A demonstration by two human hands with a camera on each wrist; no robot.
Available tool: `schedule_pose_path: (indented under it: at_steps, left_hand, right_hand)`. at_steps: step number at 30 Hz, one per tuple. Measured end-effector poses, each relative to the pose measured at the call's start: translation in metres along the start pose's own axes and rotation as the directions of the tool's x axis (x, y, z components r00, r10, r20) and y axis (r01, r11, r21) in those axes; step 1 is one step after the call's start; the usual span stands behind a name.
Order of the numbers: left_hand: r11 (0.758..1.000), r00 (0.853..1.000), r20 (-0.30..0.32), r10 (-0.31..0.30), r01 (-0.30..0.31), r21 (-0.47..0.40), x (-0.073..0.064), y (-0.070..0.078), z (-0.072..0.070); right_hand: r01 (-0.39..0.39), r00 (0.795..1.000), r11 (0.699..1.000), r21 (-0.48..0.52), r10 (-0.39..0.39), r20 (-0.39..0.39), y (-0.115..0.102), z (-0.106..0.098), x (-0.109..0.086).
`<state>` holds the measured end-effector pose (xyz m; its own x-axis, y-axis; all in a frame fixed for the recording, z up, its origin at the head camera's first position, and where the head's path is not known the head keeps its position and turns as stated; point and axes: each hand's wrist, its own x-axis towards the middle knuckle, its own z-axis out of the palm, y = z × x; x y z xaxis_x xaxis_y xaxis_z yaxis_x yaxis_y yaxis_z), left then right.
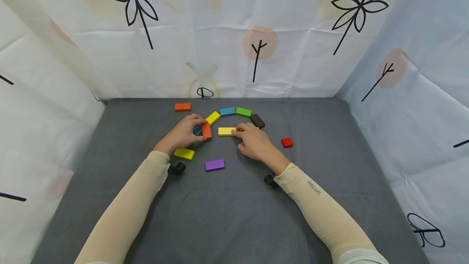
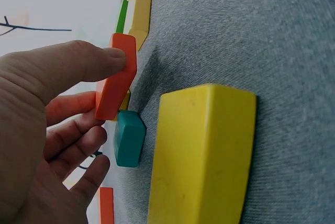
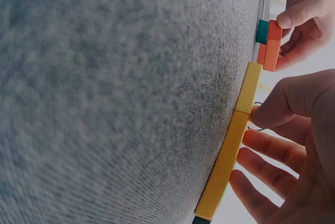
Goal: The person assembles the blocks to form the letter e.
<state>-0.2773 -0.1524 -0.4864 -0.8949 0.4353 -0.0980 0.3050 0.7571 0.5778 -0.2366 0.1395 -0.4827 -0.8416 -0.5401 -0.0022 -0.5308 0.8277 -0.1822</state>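
My left hand (image 1: 184, 133) pinches an orange block (image 2: 116, 85) between thumb and fingers. Just beside that block, partly covered by the hand, lies a teal block (image 2: 130, 139). The orange block's far end is near a yellow block (image 1: 213, 118), first in a curved row with a blue block (image 1: 227, 111), a green block (image 1: 243, 112) and a dark brown block (image 1: 257, 120). My right hand (image 1: 253, 141) rests its fingertips against a pale yellow block (image 3: 248, 88) and a longer amber block (image 3: 222, 166) set end to end; its fingers are loosely extended.
Left of the row lies another orange block (image 1: 182, 107). Nearer to me are a yellow block (image 1: 184, 154) and a purple block (image 1: 215, 165). A small red block (image 1: 287, 142) sits to the right. Grey cloth covers the table (image 1: 227, 215); patterned white sheets (image 1: 220, 52) hang around it.
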Motion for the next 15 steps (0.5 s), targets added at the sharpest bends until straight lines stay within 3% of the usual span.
schedule_pose_path:
  at_steps: [15]
  left_hand:
    - [1.000,1.000,0.021,0.001,-0.001,-0.012,-0.0014,-0.0033,0.0018]
  right_hand:
    - [-0.002,1.000,1.000,0.006,0.002,0.004,-0.0001,-0.0005,-0.0001]
